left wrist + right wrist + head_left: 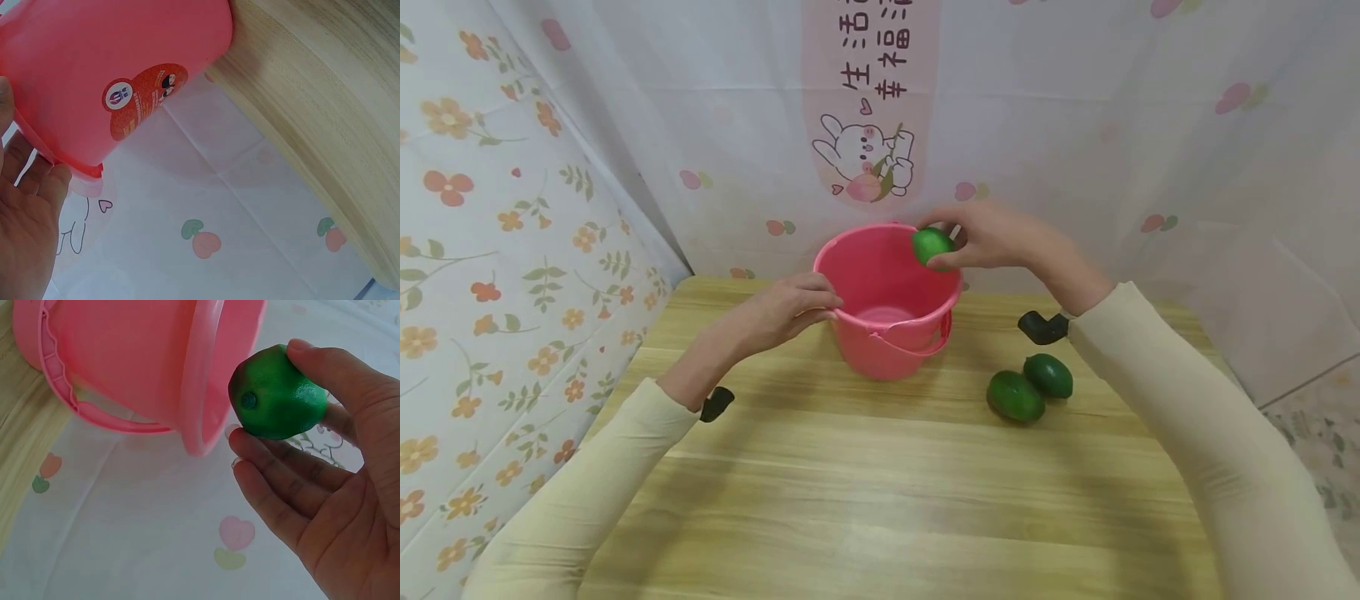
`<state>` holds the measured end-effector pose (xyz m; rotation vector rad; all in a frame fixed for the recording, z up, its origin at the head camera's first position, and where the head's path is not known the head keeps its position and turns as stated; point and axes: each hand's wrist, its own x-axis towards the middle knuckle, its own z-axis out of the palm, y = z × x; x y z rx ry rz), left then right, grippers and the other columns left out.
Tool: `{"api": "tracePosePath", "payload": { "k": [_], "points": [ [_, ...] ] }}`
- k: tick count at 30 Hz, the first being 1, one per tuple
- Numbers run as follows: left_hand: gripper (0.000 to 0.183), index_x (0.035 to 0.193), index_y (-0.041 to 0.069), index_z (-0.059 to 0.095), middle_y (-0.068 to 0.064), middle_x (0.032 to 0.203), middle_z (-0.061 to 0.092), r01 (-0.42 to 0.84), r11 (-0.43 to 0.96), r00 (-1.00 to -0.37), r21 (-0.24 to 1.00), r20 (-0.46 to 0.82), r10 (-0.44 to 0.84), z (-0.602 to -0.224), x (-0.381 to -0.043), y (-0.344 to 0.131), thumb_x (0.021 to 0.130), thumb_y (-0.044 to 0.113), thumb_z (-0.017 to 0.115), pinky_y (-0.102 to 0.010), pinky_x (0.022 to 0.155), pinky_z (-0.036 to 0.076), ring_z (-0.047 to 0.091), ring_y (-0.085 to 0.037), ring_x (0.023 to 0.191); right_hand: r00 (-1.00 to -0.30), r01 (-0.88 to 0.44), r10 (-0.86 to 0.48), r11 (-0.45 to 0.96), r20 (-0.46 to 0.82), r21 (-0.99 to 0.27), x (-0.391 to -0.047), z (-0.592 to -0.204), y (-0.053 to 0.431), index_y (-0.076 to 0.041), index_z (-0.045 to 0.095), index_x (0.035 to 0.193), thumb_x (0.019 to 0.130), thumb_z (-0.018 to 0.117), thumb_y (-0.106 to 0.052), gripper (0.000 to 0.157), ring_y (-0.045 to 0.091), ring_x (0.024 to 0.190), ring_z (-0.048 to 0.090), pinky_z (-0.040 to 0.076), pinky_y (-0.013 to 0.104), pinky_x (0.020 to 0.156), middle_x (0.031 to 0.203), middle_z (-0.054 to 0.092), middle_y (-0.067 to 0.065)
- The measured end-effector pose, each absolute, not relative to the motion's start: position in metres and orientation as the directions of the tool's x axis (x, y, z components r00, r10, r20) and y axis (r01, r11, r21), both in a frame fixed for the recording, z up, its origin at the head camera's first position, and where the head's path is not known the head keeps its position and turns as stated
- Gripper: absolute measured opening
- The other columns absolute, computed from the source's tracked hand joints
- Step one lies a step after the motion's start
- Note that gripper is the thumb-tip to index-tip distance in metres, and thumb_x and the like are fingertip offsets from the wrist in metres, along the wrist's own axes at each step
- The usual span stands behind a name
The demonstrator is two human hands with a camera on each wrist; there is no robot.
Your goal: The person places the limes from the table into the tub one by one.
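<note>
A pink bucket [891,350] stands upright at the back of the table, its handle hanging down on the near right side. My left hand [782,310] holds its rim from the left; in the left wrist view the fingers [53,187] lie right at the rim beside a red label [147,100]. Between thumb and fingers, my right hand [1000,237] pinches a green lime [931,245] over the bucket's right rim. The right wrist view shows the lime's stem end [249,400] turned toward the bucket's mouth. Inside, the visible bottom of the bucket is bare.
Two more dark green limes, one nearer [1015,397] and one behind it [1049,376], lie side by side on the wooden table [865,483], right of the bucket. A printed white curtain [1060,150] hangs close behind the table, and a flowered one [512,250] on the left.
</note>
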<state>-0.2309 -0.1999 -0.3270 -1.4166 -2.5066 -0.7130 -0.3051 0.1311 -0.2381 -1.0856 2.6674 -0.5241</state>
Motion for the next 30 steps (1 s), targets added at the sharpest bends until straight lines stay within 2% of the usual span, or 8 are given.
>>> {"api": "tracePosePath", "payload": {
  "k": [9, 17, 21, 30],
  "points": [
    [0.021, 0.111, 0.003, 0.076, -0.005, 0.105, 0.066, 0.846, 0.437, -0.529, 0.305, 0.377, 0.761, -0.327, -0.231, -0.2, 0.09, 0.006, 0.077, -0.032, 0.087, 0.054, 0.061, -0.02, 0.099, -0.701, -0.605, -0.704, 0.672, -0.114, -0.428, -0.307, -0.234, 0.115, -0.013, 0.055, 0.144, 0.09, 0.081, -0.023, 0.061, 0.032, 0.108, 0.062, 0.059, 0.041, 0.081, 0.124, 0.063, 0.013],
    [0.021, 0.111, 0.004, 0.076, -0.005, 0.106, 0.066, 0.843, 0.44, -0.533, 0.309, 0.372, 0.76, -0.326, -0.23, -0.2, 0.091, 0.007, 0.077, -0.033, 0.088, 0.054, 0.061, -0.02, 0.1, -0.641, -0.682, -0.758, 0.634, -0.119, -0.364, -0.313, -0.24, 0.105, -0.009, 0.064, 0.132, 0.089, 0.081, -0.018, 0.047, 0.027, 0.103, 0.062, 0.059, 0.038, 0.079, 0.115, 0.066, 0.009],
    [0.021, 0.111, 0.005, 0.076, -0.004, 0.106, 0.066, 0.843, 0.438, -0.533, 0.313, 0.368, 0.762, -0.327, -0.231, -0.199, 0.091, 0.007, 0.077, -0.033, 0.088, 0.054, 0.061, -0.019, 0.1, -0.651, -0.684, -0.751, 0.645, -0.115, -0.34, -0.313, -0.242, 0.103, -0.005, 0.063, 0.134, 0.091, 0.078, -0.014, 0.046, 0.027, 0.1, 0.064, 0.059, 0.036, 0.077, 0.111, 0.067, 0.013],
    [0.022, 0.113, 0.005, 0.076, -0.005, 0.107, 0.066, 0.832, 0.459, -0.55, 0.312, 0.352, 0.757, -0.326, -0.231, -0.199, 0.092, 0.008, 0.076, -0.034, 0.089, 0.054, 0.06, -0.02, 0.101, -0.665, -0.66, -0.737, 0.655, -0.118, -0.368, -0.313, -0.24, 0.104, -0.006, 0.063, 0.134, 0.091, 0.078, -0.014, 0.046, 0.029, 0.102, 0.064, 0.059, 0.037, 0.078, 0.113, 0.067, 0.014]
  ]
}}
